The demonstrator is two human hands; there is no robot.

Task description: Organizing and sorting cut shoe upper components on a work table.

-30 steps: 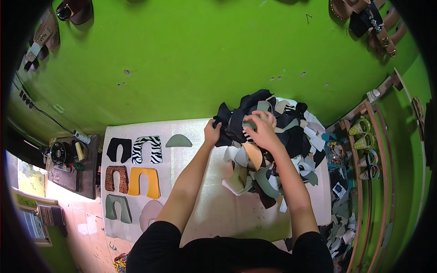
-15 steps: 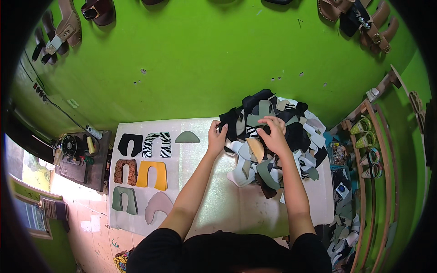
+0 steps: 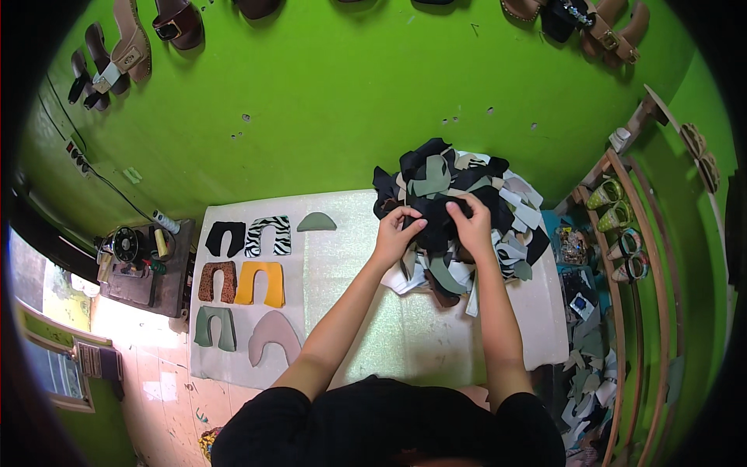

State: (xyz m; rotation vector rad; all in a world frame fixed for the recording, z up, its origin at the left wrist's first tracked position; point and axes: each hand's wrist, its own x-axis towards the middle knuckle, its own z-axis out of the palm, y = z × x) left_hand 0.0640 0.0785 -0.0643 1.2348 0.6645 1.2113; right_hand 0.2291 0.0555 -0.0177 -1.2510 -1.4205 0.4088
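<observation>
My left hand (image 3: 398, 235) and my right hand (image 3: 472, 227) are over the near side of a heap of material scraps (image 3: 436, 183). Between them is a black material piece (image 3: 433, 227), its two sides pinched between the thumb and fingers of each hand. The heap mixes black, grey-green, white, beige and zebra-striped offcuts. On the table's left lie arch-shaped pieces: black (image 3: 226, 237), zebra-print (image 3: 268, 236), leopard-print (image 3: 218, 281), yellow (image 3: 261, 283), green (image 3: 215, 328) and pink (image 3: 273, 339). A green half-moon piece (image 3: 317, 222) sits apart at their upper right.
The pale table (image 3: 342, 280) stands against a green wall (image 3: 327, 117) with shoes hung along its top. At left is a dark side stand (image 3: 148, 284) with a thread spool. To the right are a wooden shoe rack (image 3: 615, 257) and more scraps (image 3: 583, 389) low down.
Both hands have come to the black piece, which now spreads between them over the heap's near side. The tan half-round scrap seen there before is out of sight. The view has shifted slightly.
</observation>
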